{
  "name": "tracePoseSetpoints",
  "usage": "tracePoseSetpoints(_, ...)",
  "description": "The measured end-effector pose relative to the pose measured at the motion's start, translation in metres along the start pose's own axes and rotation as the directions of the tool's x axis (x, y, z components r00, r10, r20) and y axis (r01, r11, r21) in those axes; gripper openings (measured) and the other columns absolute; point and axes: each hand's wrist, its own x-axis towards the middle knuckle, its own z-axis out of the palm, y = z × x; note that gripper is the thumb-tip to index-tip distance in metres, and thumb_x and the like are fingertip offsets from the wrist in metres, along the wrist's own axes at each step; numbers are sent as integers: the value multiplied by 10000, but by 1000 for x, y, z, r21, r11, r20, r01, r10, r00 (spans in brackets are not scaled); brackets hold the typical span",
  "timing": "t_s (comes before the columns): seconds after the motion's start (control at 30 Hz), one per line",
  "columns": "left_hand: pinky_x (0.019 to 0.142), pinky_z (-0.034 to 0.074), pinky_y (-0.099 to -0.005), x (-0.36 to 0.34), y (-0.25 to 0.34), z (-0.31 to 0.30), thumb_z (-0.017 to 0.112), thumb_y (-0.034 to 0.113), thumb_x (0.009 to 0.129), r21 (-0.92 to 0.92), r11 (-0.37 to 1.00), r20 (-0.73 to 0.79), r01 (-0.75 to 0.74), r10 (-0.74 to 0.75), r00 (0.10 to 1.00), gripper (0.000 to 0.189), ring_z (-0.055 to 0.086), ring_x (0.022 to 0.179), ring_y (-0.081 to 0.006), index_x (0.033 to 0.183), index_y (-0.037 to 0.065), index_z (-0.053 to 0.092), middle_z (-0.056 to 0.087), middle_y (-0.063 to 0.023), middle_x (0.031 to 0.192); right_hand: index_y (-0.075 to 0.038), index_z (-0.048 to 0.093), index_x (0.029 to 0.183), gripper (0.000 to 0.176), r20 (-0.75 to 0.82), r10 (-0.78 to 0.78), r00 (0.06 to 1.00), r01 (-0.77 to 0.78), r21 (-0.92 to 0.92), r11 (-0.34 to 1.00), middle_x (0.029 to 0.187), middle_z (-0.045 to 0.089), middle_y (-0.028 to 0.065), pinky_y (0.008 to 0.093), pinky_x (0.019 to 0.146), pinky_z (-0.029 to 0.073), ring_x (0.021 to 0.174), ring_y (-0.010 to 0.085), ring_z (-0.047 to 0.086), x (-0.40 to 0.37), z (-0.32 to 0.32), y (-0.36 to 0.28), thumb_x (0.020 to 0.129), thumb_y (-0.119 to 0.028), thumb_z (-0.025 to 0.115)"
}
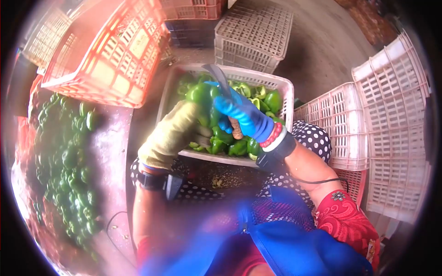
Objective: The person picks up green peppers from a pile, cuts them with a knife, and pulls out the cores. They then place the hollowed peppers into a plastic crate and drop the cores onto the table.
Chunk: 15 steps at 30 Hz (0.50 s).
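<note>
Above a white plastic crate [289, 99] that holds green peppers, my left hand [172, 131], in a pale yellow glove, grips a whole green pepper [200, 94]. My right hand [246, 112], in a blue glove, is closed around a knife with a brown wooden handle [236, 129]. The knife's curved dark blade [217, 76] points up and to the left, close to the pepper. In the crate lie several green peppers [274, 100], some of them cut open. The fingertips of my left hand are partly hidden behind the pepper.
A heap of green peppers [69, 161] lies at the left. An orange crate [110, 60] stands at the upper left, and a grey upturned crate [253, 32] beyond the white one. White crates [396, 124] stand at the right. My polka-dot-covered knees flank the crate.
</note>
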Motion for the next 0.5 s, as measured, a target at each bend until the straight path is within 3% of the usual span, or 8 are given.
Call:
tracePoseSetpoints(0.03, 734, 567, -332, -3, 7, 14, 777, 430, 894, -50, 998, 0, -34, 34, 999, 622, 681, 863, -187, 1330, 47, 553, 689, -80, 1071, -93, 535, 1407, 615, -132, 47, 990, -45, 15, 999, 897, 649, -6, 203, 451, 422, 529, 49, 509, 2, -3, 11, 984, -525, 652)
tracePoseSetpoints(0.13, 727, 580, -323, 5, 5, 42, 804, 375, 881, -137, 987, -114, -85, 70, 991, 615, 690, 862, -193, 1334, 47, 550, 689, -86, 1073, -128, 340, 1593, 829, -263, -58, 963, -18, -280, 960, 745, 570, -30, 220, 480, 408, 551, 68, 487, 6, 5, 9, 969, -590, 628)
tracePoseSetpoints(0.27, 766, 586, -333, 19, -10, 24, 778, 289, 902, -319, 946, -19, -58, 55, 998, 565, 688, 905, -206, 1355, 49, 540, 679, -79, 1106, -123, 421, 1546, 699, -147, 36, 989, -91, -387, 917, 844, 623, 7, 261, 509, 495, 589, 86, 568, 8, -9, -3, 990, -473, 662)
tracePoseSetpoints(0.3, 784, 586, -343, 19, -12, 19, 757, 269, 921, -330, 940, -36, -92, 84, 996, 550, 689, 908, -215, 1373, 50, 533, 677, -79, 1105, -148, 428, 1541, 660, -247, 140, 959, -241, -448, 861, 890, 665, 67, 383, 635, 564, 687, 210, 656, 5, -13, -7, 968, -351, 684)
tracePoseSetpoints(0.33, 802, 585, -354, 20, -13, 16, 737, 249, 940, -342, 931, -53, -126, 115, 992, 535, 690, 911, -225, 1391, 51, 526, 675, -78, 1105, -139, 421, 1541, 666, -248, -125, 961, -87, -697, 711, 908, 674, 97, 413, 661, 565, 718, 256, 666, 6, -22, 0, 949, -304, 678)
tracePoseSetpoints(0.4, 761, 568, -338, 19, -3, 17, 740, 217, 927, -249, 967, -115, -58, 30, 993, 509, 676, 855, -214, 1368, 54, 542, 673, -69, 1055, -122, 409, 1541, 684, -10, -567, 823, 92, -984, 151, 945, 691, 157, 474, 711, 569, 779, 348, 687, 7, -42, 23, 913, -208, 666)
tracePoseSetpoints(0.43, 749, 561, -334, 18, 1, 18, 744, 216, 923, -208, 978, -137, -11, -18, 990, 509, 670, 842, -206, 1363, 56, 545, 671, -67, 1053, -85, 364, 1552, 754, 35, -559, 828, 54, -998, 17, 1035, 666, 226, 487, 689, 560, 807, 397, 678, 7, -39, 22, 858, -158, 651)
tracePoseSetpoints(0.5, 703, 534, -308, 20, -1, 18, 759, 215, 908, -101, 995, -192, 26, -45, 980, 490, 644, 792, -169, 1325, 51, 560, 667, -61, 1037, -66, 374, 1545, 735, -38, -460, 887, -54, -998, -20, 1004, 644, 233, 494, 703, 546, 806, 397, 661, 3, -23, 24, 860, -124, 635)
